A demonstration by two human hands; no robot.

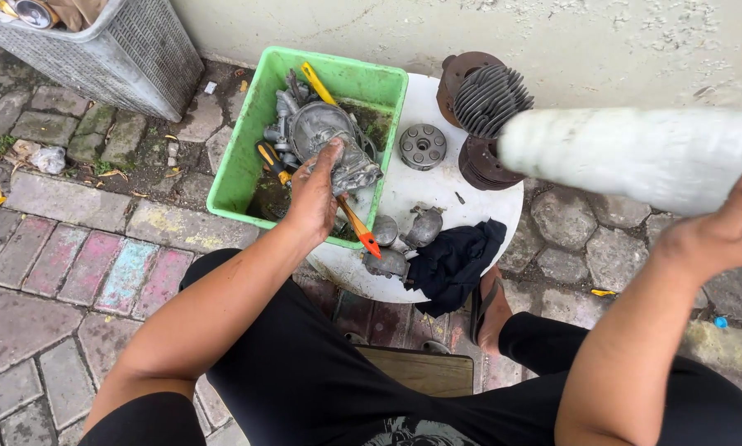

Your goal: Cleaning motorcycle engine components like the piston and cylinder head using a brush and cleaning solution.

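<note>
Head view, looking down past black-clad knees: the left hand [315,194] reaches into a green plastic tub [237,169] and closes around a grimy grey carburetor [331,142], thumb up against its round cover, fingers wrapped under the body. The carburetor sits at the middle of the tub, partly lifted against the palm, with other greasy metal parts packed behind it. A yellow-handled tool [315,83] leans on the tub's far wall, and a screwdriver with a yellow and black grip [270,159] lies just beside the hand. An orange-handled brush [359,229] pokes out over the tub's near rim.

The tub rests on a round white worktop [424,186]. On the bare part of it lie a small round hub with holes [423,146], a few small grey castings [404,239] near the front edge, and a crumpled black rag [455,260] hanging over the rim. A finned engine cylinder [485,103], rusty at its flanges, stands at the back against the wall.

The right hand [722,235] is raised close to the camera and grips a white cylinder-shaped object [635,157], blurred so that its kind cannot be told; the thumb shows over its near side. A grey mesh basket [119,54] stands on the paving stones at upper left. A bare foot in a sandal [490,310] shows under the worktop.
</note>
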